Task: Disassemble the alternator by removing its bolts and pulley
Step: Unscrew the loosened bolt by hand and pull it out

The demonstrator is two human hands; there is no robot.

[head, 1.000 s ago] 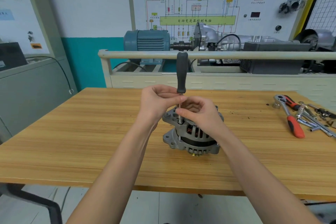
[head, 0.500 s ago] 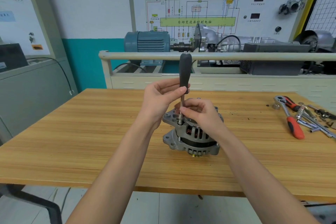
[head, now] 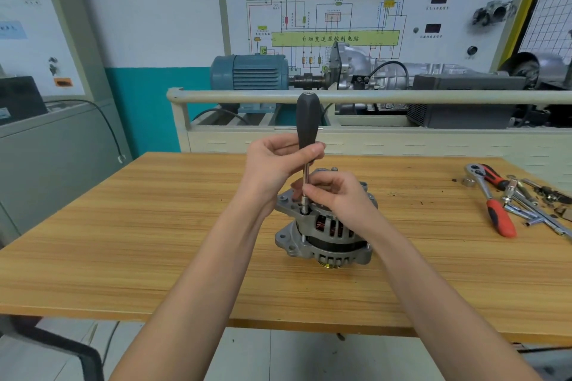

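The left hand (head: 272,164) has climbed from the thin shaft of the nut driver (head: 307,130) to the bottom of its dark handle over the last second, and its fingers and thumb now curl round that lower end. The handle has also swung from leaning slightly left to nearly upright. I read this as a re-grip between turns on a bolt, so the loosening is under way rather than finished.

The right hand (head: 335,195) has hardly shifted: its thumb and fingertips pinch the metal shaft low down, just above the socket, steadying the tool on the bolt head.

The alternator (head: 322,232) stands on the wooden table (head: 154,241), near the middle and a little toward the far edge, with its brass-coloured pulley (head: 328,264) facing down against the table top. The socket sits on the near-left rim of the upper housing. Copper windings show through the slots in the casing.

Toward the right edge of the table lie a red-handled ratchet (head: 492,201) and a loose pile of extension bars and sockets (head: 532,204), well apart from the alternator.

The bolt itself is hidden under the socket, so I cannot tell how far out it has come. The right hand covers most of the top of the housing, so the other bolts cannot be counted. The pulley is mostly tucked beneath the body, with only a sliver showing. The pile of tools at the right is cut off by the frame and too jumbled to sort out piece by piece.
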